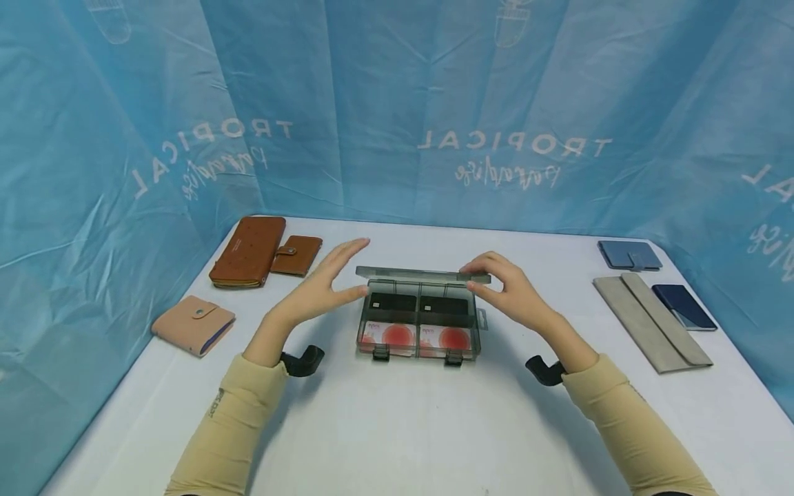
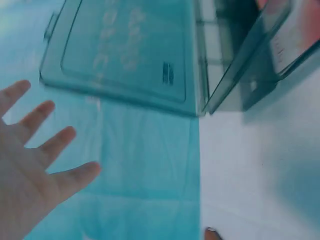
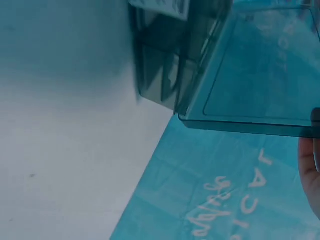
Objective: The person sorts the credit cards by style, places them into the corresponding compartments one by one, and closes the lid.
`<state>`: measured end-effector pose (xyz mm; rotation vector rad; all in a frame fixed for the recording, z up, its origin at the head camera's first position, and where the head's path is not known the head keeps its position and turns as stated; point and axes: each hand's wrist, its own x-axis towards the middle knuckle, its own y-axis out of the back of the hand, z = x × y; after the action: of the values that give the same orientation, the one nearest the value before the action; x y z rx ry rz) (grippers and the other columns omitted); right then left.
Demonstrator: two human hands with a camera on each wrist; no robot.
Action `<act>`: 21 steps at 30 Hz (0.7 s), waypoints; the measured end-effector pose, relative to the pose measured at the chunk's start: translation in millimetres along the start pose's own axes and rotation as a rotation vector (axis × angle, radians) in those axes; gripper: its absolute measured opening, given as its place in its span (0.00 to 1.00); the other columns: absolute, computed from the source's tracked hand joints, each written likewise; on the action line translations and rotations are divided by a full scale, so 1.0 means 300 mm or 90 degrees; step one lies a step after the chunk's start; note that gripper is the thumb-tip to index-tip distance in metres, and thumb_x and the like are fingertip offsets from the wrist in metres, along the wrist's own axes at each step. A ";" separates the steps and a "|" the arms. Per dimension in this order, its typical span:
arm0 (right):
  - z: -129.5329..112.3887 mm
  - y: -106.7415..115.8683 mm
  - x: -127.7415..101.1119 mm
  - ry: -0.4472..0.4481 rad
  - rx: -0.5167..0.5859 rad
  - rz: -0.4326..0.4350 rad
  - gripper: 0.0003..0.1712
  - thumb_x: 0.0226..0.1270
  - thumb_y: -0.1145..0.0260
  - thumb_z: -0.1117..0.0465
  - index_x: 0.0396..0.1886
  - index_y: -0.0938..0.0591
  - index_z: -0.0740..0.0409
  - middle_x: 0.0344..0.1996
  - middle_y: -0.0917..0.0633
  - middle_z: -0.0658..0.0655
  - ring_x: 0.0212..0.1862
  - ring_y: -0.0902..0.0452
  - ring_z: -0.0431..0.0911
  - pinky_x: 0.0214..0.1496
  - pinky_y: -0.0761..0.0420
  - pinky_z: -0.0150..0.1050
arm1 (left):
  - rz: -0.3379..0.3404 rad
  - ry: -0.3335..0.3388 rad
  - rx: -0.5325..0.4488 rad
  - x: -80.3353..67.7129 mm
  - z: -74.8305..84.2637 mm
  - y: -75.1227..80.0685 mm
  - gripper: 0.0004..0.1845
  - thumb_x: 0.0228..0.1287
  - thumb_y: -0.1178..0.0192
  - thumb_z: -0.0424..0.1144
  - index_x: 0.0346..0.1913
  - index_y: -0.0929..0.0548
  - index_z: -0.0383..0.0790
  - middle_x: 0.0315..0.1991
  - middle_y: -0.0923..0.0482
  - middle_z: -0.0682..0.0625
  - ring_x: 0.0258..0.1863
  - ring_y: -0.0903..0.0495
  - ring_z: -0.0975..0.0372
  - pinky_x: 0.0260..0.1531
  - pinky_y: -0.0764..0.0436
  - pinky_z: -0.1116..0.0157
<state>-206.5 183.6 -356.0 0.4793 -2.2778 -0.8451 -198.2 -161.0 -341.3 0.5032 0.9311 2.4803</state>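
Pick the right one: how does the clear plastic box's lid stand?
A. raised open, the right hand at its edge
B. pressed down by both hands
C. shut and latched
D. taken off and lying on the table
A: the lid stands raised behind the clear plastic box, with the right hand pinching its edge and the left hand open beside it.

**White tabletop with a box and wallets**

The tabletop [image 1: 397, 427] is white and stands before a blue cloth. In the middle lies a clear grey plastic box [image 1: 418, 324] with its lid [image 1: 422, 275] raised; inside are dark and red-white cards. On the left side lie a long brown wallet [image 1: 248, 251], a small brown wallet [image 1: 296, 255] just beside it, and a pink wallet [image 1: 194, 325] nearer the front. On the right side lie a blue wallet [image 1: 629, 255], a long grey pouch [image 1: 651, 322] and a dark blue card case [image 1: 684, 306].
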 end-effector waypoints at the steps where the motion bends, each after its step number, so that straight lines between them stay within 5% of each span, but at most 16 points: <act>1: -0.009 -0.006 -0.013 0.020 -0.027 -0.006 0.15 0.61 0.36 0.64 0.49 0.21 0.55 0.46 0.23 0.51 0.46 0.29 0.45 0.47 0.27 0.43 | -0.004 -0.019 0.044 -0.007 0.016 -0.013 0.39 0.61 0.42 0.53 0.72 0.48 0.55 0.72 0.54 0.50 0.71 0.57 0.52 0.64 0.50 0.40; 8: -0.054 -0.059 -0.089 0.214 -0.287 -0.062 0.22 0.49 0.27 0.60 0.46 0.20 0.53 0.40 0.21 0.51 0.42 0.26 0.46 0.46 0.25 0.45 | -0.042 -0.149 0.326 -0.055 0.064 -0.122 0.35 0.56 0.39 0.57 0.64 0.31 0.45 0.64 0.33 0.47 0.66 0.40 0.51 0.68 0.54 0.48; 12: -0.065 -0.089 -0.117 0.288 -0.371 -0.094 0.26 0.47 0.25 0.60 0.48 0.21 0.52 0.41 0.22 0.52 0.41 0.26 0.46 0.43 0.25 0.42 | -0.079 -0.153 0.365 -0.075 0.061 -0.169 0.34 0.56 0.40 0.58 0.63 0.29 0.46 0.62 0.32 0.48 0.64 0.37 0.52 0.68 0.51 0.48; 21: -0.093 -0.164 -0.158 0.320 -0.562 -0.224 0.26 0.52 0.28 0.50 0.54 0.22 0.41 0.51 0.25 0.53 0.45 0.29 0.48 0.40 0.25 0.42 | -0.117 -0.137 0.392 -0.104 0.039 -0.212 0.31 0.56 0.39 0.57 0.60 0.26 0.47 0.59 0.30 0.47 0.59 0.32 0.54 0.61 0.34 0.53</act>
<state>-148.0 160.7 -394.7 0.5837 -1.2097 -1.5729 -149.2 -127.9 -382.0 0.8151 1.5677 1.9022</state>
